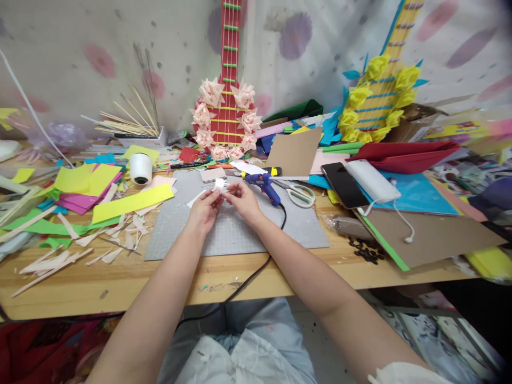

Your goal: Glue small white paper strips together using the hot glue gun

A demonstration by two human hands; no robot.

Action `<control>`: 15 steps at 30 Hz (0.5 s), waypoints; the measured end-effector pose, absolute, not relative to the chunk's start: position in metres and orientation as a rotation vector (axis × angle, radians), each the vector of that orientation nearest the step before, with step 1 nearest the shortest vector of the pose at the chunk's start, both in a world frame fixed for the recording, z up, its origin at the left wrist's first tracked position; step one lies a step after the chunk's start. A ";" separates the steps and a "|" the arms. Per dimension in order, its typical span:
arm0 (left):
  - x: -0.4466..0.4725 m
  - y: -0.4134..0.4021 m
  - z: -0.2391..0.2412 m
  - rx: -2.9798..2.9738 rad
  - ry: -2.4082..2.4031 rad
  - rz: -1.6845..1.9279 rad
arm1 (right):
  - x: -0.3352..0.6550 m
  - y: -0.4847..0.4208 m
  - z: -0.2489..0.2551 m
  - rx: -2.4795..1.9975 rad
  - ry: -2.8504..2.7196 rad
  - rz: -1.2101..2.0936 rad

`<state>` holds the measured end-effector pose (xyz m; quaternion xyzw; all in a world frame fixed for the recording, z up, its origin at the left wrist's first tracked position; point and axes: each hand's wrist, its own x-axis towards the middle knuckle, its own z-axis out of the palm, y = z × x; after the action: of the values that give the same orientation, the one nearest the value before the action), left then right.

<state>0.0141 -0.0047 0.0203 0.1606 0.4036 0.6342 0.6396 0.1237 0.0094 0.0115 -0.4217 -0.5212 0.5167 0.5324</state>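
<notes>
My left hand and my right hand meet over the grey cutting mat, both pinching a small white paper piece between the fingertips. A thin white strip trails from it to the left. Just beyond my right hand lies a blue glue gun, whose black cord runs off the table's front edge towards my lap.
White scissors, a black phone and a white power bank lie to the right. Coloured paper sheets, scraps and a white thread spool crowd the left. Two paper guitars lean at the back, one red and one yellow. Brown cardboard overhangs right.
</notes>
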 end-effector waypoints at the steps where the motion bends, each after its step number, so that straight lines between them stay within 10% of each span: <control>1: 0.014 -0.005 0.020 0.368 0.925 1.444 | 0.123 0.010 0.011 -1.025 -1.254 1.211; 15: 0.010 -0.003 0.018 0.508 1.031 1.448 | 0.126 0.005 0.020 -0.956 -1.063 1.448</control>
<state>0.0102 -0.0031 0.0181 0.2194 0.4450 0.6253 0.6024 0.1261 0.0053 0.0201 -0.3998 -0.4445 0.6055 0.5254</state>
